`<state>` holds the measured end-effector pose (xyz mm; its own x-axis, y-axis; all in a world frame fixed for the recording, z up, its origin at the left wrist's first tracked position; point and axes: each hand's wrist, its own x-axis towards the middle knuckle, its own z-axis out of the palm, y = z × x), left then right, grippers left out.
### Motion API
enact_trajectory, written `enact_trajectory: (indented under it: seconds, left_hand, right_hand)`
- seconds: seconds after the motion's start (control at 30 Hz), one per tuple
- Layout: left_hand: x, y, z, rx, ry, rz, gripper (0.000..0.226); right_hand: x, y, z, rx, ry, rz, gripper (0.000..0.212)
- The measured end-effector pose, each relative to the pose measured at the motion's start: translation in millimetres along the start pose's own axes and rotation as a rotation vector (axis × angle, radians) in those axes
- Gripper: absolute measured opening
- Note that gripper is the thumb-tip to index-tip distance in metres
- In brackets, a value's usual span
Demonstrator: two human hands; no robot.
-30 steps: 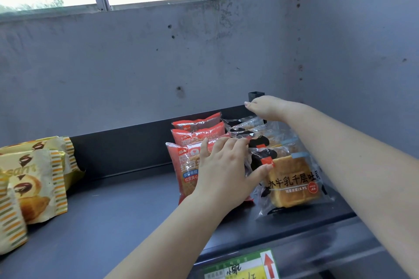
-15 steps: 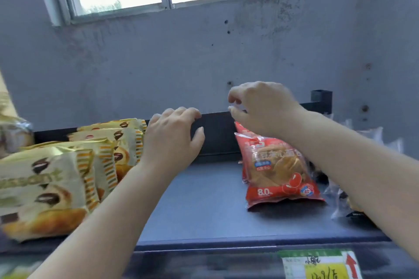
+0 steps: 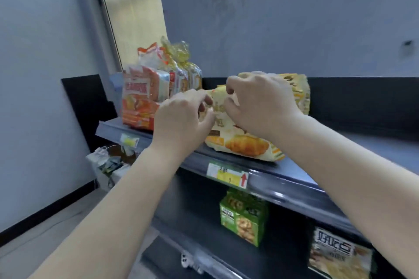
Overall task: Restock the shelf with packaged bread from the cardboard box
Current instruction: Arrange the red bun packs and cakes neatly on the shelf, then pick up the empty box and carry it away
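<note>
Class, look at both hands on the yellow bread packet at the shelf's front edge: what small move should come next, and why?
Probably ease the yellow croissant-printed bread packet back and upright. The left hand and right hand pinch its top edge, it leans over the dark shelf's front lip, and the matching yellow packets stand further back.

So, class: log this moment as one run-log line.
step: straightening stock | left hand: pinching yellow bread pack | right hand: gripping same pack | pack: on top shelf | cardboard box: not visible

Croissant packs [image 3: 247, 142] on shelf [image 3: 294, 179]; loaf bags [image 3: 145, 97] left.
</note>
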<state>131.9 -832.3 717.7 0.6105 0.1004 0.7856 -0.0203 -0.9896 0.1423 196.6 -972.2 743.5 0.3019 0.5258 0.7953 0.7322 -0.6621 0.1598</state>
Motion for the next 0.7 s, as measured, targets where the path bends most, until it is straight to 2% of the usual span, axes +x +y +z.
enact_trajectory:
  seconds: [0.07,0.1,0.27,0.4,0.5,0.7]
  left_hand:
    - [-9.9,-26.1,-6.6,0.04,-0.032,-0.035,0.021]
    - [-15.4,-40.6,-9.4,0.066,-0.053,-0.047,0.021]
    - [-53.3,-127.3,-39.5,0.23,-0.136,-0.183,0.024]
    - [-100.7,-197.5,-66.0,0.354,-0.179,-0.327,0.036]
    - [-139.7,-247.2,-84.8,0.43,-0.257,-0.42,0.027]
    - [-207.3,-333.0,-112.3,0.553,-0.343,-0.6,0.027]
  right_hand:
    - [10.6,-24.8,7.7,0.006,0.09,-0.019,0.021]
    - [15.7,-37.1,13.4,0.017,0.078,-0.032,0.02]
    - [38.8,-119.0,61.2,0.196,-0.018,-0.236,0.014]
    - [47.2,-206.7,109.5,0.286,-0.127,-0.359,0.022]
    - [49.0,-268.2,144.5,0.374,-0.177,-0.429,0.02]
    - [53.3,-370.9,216.9,0.479,-0.281,-0.555,0.023]
